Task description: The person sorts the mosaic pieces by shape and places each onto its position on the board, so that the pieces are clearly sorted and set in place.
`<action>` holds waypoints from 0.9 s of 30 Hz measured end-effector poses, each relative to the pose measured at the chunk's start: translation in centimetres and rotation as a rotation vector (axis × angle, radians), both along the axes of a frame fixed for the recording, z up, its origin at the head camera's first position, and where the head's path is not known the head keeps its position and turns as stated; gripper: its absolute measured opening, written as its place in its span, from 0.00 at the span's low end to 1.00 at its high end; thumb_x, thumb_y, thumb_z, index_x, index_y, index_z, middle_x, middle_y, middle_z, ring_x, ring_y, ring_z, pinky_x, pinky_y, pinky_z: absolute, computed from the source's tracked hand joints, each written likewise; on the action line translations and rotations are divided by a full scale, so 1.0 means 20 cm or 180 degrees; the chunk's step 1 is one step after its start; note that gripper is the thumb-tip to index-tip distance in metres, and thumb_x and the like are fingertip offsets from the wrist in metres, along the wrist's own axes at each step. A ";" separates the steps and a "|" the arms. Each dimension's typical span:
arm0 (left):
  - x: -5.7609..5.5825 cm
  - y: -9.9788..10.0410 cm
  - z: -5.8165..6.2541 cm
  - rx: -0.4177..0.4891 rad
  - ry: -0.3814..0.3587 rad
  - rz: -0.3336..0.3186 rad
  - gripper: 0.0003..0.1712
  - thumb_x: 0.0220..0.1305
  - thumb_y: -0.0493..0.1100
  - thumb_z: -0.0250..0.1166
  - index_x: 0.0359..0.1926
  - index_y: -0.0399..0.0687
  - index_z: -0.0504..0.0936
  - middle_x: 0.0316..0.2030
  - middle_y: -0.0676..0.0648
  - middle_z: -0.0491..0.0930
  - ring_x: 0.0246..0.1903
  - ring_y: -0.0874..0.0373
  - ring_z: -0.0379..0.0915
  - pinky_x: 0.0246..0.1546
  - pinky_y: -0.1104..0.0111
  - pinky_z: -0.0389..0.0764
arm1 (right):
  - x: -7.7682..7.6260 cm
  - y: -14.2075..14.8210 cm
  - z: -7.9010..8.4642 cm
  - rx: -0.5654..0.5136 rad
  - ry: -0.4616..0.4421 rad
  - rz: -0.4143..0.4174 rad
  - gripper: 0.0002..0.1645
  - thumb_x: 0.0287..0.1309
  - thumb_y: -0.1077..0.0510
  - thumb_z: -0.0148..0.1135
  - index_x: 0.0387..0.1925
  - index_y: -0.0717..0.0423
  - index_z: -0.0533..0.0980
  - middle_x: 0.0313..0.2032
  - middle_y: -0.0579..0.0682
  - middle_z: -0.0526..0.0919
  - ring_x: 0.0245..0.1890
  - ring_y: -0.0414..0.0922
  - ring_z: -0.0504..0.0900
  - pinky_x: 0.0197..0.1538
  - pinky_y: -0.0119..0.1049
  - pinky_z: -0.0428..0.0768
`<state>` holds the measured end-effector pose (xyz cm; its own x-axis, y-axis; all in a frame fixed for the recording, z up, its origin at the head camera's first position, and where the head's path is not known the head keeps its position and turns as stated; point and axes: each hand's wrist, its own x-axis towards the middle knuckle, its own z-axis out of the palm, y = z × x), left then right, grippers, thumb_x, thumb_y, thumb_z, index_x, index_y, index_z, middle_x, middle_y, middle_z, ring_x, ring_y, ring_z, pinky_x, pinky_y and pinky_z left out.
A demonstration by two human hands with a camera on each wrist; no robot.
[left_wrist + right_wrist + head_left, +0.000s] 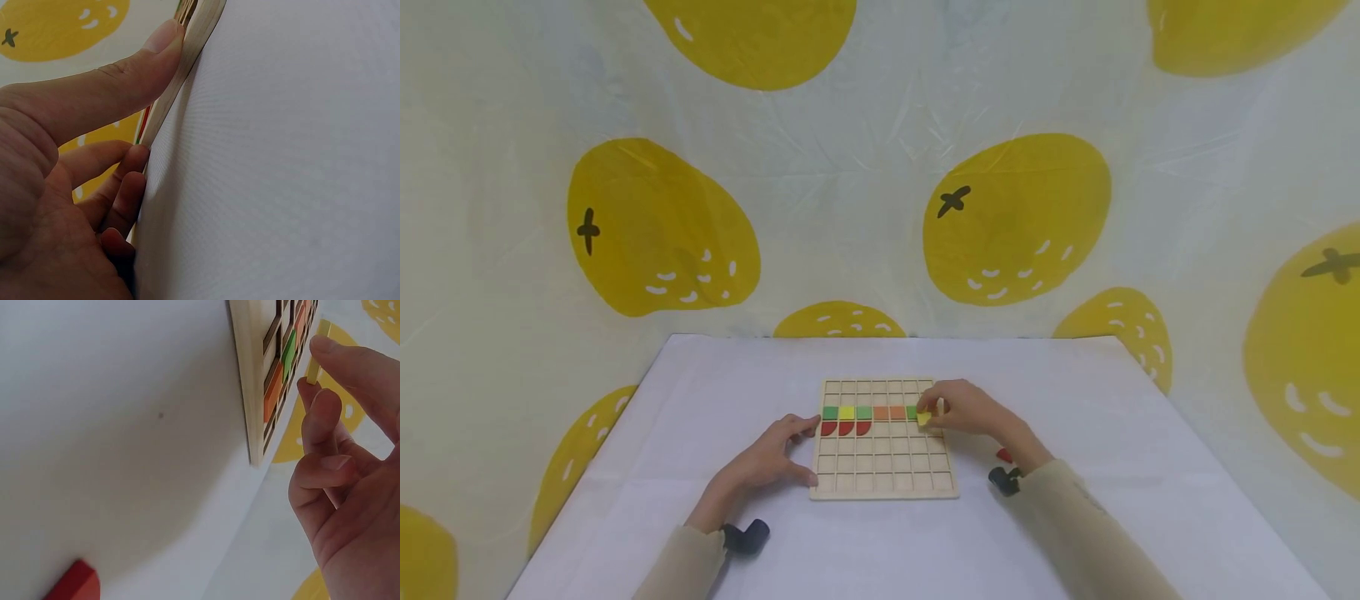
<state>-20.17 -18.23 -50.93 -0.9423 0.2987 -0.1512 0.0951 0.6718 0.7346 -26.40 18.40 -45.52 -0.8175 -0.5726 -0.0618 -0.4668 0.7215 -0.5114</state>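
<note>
A wooden grid board [883, 495] lies on the table. My left hand [767, 457] rests at its left side, with the thumb [134, 75] and fingertips spread along the edge. Over the right part of the board, my right hand [966, 408] pinches a thin yellow square tile [319, 353] between thumb and fingers. One row holds green, yellow and light green tiles at the left, then orange tiles [889, 412] and a green one. An orange tile [272, 394] at the right end of that row is hidden by the hand in the head view. Below, three red quarter-circle pieces [846, 428] sit side by side.
A red piece [1004, 455] lies on the white table [865, 550] right of the board, beside the right wrist. Dark wrist cameras [747, 537] are worn on both arms. Behind the table hangs a pale sheet [842, 208] printed with yellow fruit.
</note>
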 end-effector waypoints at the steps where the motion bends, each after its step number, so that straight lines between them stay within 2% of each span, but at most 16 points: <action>1: 0.00 0.00 0.00 0.0009 -0.0013 0.0005 0.60 0.40 0.50 0.86 0.76 0.53 0.69 0.58 0.52 0.75 0.60 0.52 0.67 0.67 0.48 0.71 | 0.00 -0.01 0.00 0.0018 0.0008 0.0001 0.10 0.58 0.56 0.75 0.43 0.46 0.87 0.39 0.42 0.85 0.37 0.42 0.78 0.44 0.36 0.77; 9: 0.00 0.00 0.00 0.0048 -0.0019 -0.0009 0.60 0.40 0.50 0.87 0.76 0.52 0.69 0.57 0.52 0.75 0.60 0.52 0.67 0.67 0.48 0.71 | -0.01 -0.08 -0.02 0.0046 0.0005 -0.0037 0.09 0.59 0.56 0.75 0.42 0.43 0.87 0.43 0.41 0.86 0.42 0.44 0.79 0.49 0.40 0.77; 16: 0.00 0.00 0.00 0.0051 -0.0015 -0.0009 0.60 0.40 0.50 0.87 0.76 0.52 0.69 0.57 0.52 0.75 0.59 0.52 0.67 0.67 0.48 0.70 | 0.00 -0.14 -0.01 0.0104 0.0091 0.0086 0.08 0.59 0.57 0.74 0.41 0.45 0.87 0.35 0.41 0.84 0.39 0.46 0.79 0.46 0.39 0.76; 27: 0.00 0.00 0.00 0.0040 0.0026 -0.0063 0.60 0.41 0.49 0.86 0.76 0.50 0.69 0.57 0.51 0.75 0.58 0.53 0.67 0.66 0.49 0.71 | 0.00 -0.22 -0.03 0.0233 0.0155 0.0099 0.09 0.58 0.57 0.73 0.41 0.44 0.87 0.37 0.39 0.84 0.41 0.43 0.78 0.51 0.41 0.76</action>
